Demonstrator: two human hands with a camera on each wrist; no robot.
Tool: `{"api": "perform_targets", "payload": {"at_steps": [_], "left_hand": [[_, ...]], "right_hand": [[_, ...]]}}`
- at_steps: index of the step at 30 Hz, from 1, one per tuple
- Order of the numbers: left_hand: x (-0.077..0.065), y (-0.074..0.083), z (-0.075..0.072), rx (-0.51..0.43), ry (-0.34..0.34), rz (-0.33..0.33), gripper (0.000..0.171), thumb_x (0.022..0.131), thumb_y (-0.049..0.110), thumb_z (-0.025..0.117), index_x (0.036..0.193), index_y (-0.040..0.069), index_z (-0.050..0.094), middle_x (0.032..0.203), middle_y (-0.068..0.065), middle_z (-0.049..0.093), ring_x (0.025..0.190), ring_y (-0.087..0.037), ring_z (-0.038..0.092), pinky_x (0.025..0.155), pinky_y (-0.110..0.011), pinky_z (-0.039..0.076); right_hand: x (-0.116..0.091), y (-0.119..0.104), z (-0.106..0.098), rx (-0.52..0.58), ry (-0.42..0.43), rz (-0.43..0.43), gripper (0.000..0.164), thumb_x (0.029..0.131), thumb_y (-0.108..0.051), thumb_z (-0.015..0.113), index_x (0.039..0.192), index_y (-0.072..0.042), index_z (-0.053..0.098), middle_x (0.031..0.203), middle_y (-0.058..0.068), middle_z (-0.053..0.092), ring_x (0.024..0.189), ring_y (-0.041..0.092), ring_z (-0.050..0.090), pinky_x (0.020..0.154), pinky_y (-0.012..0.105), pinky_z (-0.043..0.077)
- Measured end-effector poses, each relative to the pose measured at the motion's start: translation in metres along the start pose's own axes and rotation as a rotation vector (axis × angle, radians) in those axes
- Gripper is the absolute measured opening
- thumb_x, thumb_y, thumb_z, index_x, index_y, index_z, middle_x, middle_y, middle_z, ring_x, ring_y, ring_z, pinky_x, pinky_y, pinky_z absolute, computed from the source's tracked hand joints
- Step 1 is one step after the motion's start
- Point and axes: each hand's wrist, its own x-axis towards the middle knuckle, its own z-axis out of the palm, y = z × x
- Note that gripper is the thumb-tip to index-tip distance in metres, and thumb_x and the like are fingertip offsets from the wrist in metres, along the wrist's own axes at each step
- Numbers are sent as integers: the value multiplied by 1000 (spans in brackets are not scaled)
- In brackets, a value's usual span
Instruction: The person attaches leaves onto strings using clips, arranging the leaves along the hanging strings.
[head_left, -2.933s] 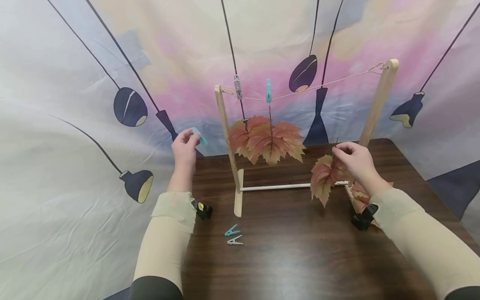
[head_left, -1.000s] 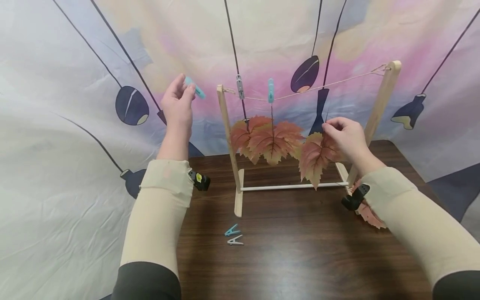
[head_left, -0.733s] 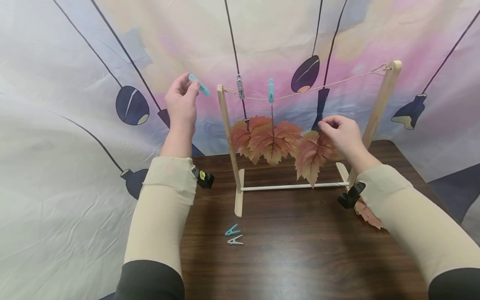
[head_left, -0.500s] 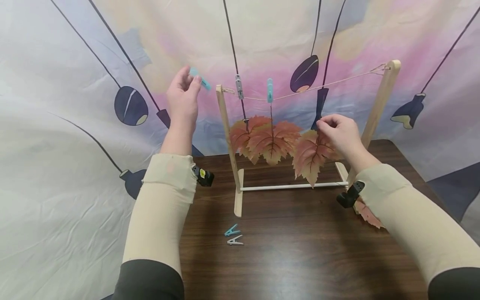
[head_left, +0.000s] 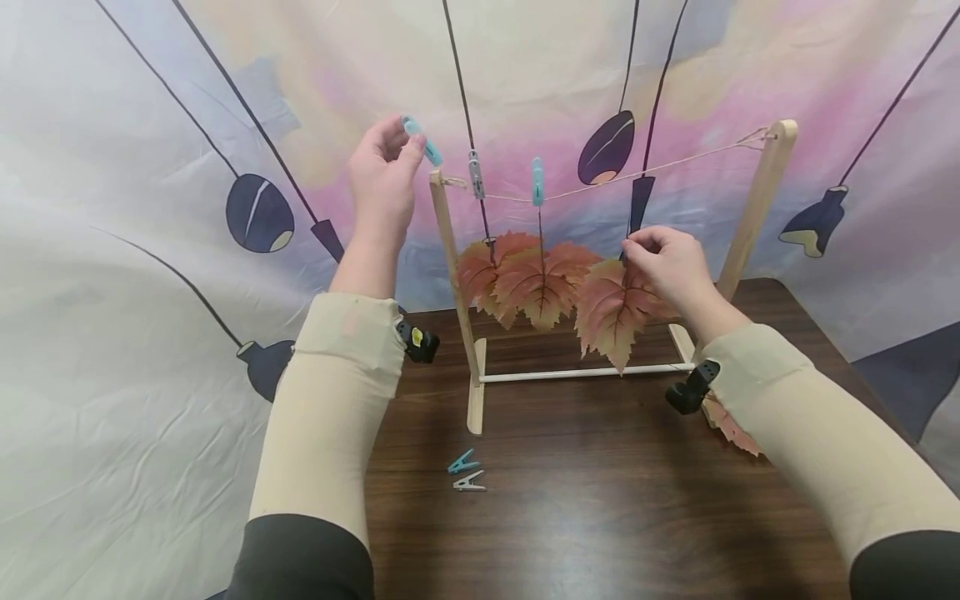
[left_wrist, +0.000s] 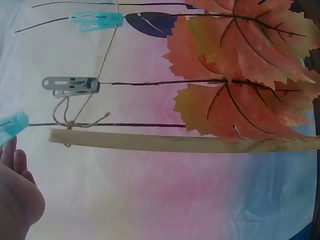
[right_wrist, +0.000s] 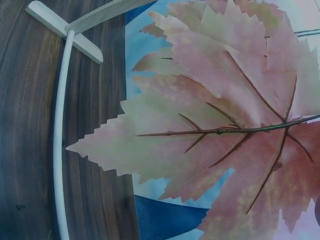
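Observation:
My left hand [head_left: 384,179] pinches a light blue clothespin [head_left: 422,140] between thumb and fingers, just above the top of the rack's left post [head_left: 447,250]. My right hand [head_left: 671,262] holds an orange autumn leaf [head_left: 611,308] by its stem, below the string [head_left: 645,171]; this leaf fills much of the right wrist view [right_wrist: 240,130]. A grey clothespin [head_left: 476,175] and a blue clothespin [head_left: 537,181] sit on the string. Beneath them hang two leaves, the front one [head_left: 542,287] under the blue clothespin. The left wrist view shows the held clothespin [left_wrist: 12,126] beside the post.
On the brown table [head_left: 570,508] lie a blue clothespin [head_left: 463,461] and a grey clothespin [head_left: 469,482]. Another leaf [head_left: 731,429] lies by the rack's right foot, partly behind the right sleeve. A white rod [head_left: 570,375] joins the posts low down. A painted cloth hangs behind.
My left hand has risen and moved right with its clothespin to the left post's top. My right hand has lifted the leaf and carried it left, close to the hanging leaves.

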Motion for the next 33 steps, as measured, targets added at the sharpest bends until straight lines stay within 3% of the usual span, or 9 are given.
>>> {"api": "perform_targets", "payload": {"at_steps": [8, 21, 33], "left_hand": [[3, 8, 16, -7, -61, 28, 27, 89, 10, 64, 114, 2, 60, 101, -4, 63, 89, -10, 54, 81, -21, 41], [-4, 21, 44, -7, -233, 46, 27, 91, 7, 60, 116, -2, 57, 109, -9, 61, 99, -15, 56, 84, -21, 42], [-9, 30, 67, 214, -270, 10, 33, 90, 26, 64, 120, 14, 59, 112, 2, 62, 102, -11, 49, 82, -20, 39]], "right_hand": [[-1, -5, 0, -9, -12, -14, 36, 93, -37, 55, 105, -6, 66, 94, 12, 65, 85, 21, 55, 76, 36, 42], [1, -12, 5, -18, -52, -29, 35, 93, -36, 55, 107, -5, 65, 101, 13, 65, 92, 26, 56, 81, 42, 42], [4, -18, 7, -36, -93, -31, 33, 94, -33, 54, 107, -5, 65, 105, 15, 65, 97, 29, 57, 83, 45, 42]]}}
